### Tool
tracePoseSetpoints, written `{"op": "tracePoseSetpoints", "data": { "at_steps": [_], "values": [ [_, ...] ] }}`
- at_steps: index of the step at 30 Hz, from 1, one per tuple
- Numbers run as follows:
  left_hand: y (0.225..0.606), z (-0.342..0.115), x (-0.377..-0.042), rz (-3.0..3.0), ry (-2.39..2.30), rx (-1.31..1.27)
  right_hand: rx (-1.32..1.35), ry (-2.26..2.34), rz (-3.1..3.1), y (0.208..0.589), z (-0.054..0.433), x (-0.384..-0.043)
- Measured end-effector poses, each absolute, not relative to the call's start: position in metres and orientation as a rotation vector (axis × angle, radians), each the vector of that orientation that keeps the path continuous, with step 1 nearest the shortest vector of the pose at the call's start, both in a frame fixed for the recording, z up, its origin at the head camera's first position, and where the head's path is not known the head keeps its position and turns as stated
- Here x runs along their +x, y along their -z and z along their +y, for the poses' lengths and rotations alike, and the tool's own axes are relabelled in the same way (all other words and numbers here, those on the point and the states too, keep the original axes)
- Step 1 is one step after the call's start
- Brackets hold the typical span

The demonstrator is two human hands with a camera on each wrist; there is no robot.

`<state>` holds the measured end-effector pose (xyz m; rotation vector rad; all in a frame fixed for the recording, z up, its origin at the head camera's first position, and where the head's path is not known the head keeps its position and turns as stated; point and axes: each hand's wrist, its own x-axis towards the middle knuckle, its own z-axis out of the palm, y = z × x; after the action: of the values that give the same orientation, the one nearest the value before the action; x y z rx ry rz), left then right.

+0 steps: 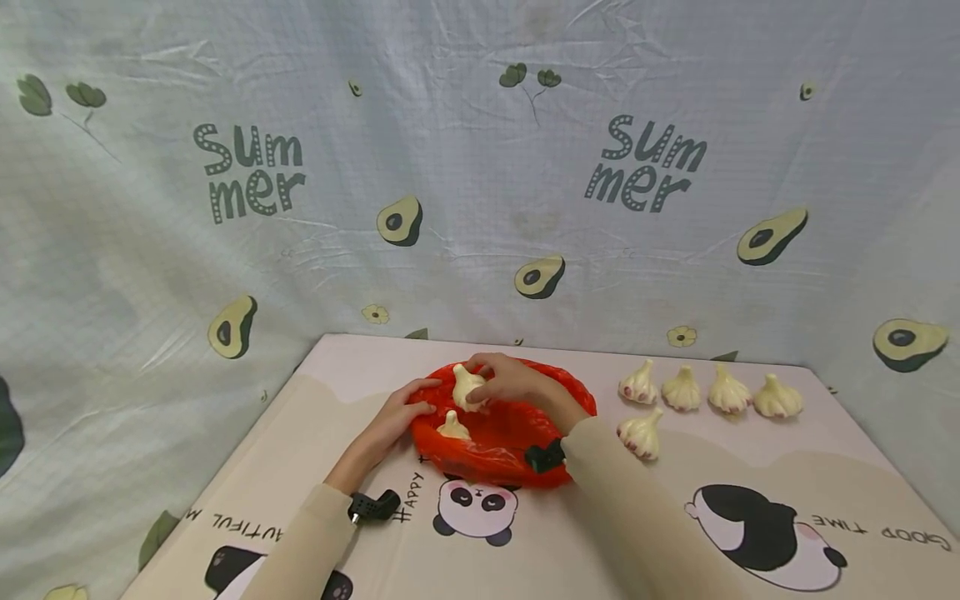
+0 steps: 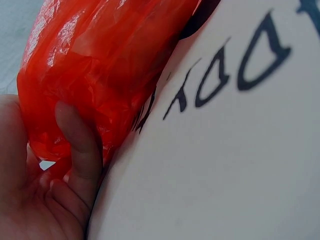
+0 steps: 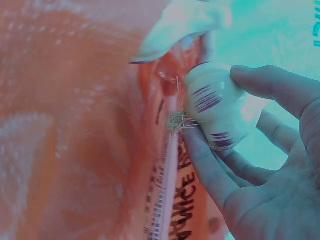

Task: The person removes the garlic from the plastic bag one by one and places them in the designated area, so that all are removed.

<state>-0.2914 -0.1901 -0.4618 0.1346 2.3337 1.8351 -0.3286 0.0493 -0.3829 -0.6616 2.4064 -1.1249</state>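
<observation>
A red plastic bag lies opened wide on the table, its rim spread into a rough oval. My right hand reaches over the bag and grips a garlic bulb between thumb and fingers. Purple streaks and a tuft of dry roots show on that bulb in the right wrist view. A second garlic bulb sits inside the bag near its front left wall. At the bag's left rim, my left hand holds the plastic, with a bent digit against the red film in the left wrist view.
Several garlic bulbs stand in a row at the back right of the table. One more garlic bulb lies in front of them, tilted. A printed curtain hangs behind the table's back edge.
</observation>
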Motion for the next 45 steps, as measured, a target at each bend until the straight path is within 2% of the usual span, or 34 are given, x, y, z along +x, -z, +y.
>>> {"op": "tracePoseSetpoints", "data": {
  "at_steps": [23,45],
  "values": [
    [0.463,-0.191,-0.293,2.348,-1.838,0.122,-0.793,1.242,2.419,0.357,0.090,-0.295],
    [0.463,-0.190,-0.292,2.359,-1.829,0.134,-0.818,1.323,2.421,0.355,0.129,-0.259]
  ]
}}
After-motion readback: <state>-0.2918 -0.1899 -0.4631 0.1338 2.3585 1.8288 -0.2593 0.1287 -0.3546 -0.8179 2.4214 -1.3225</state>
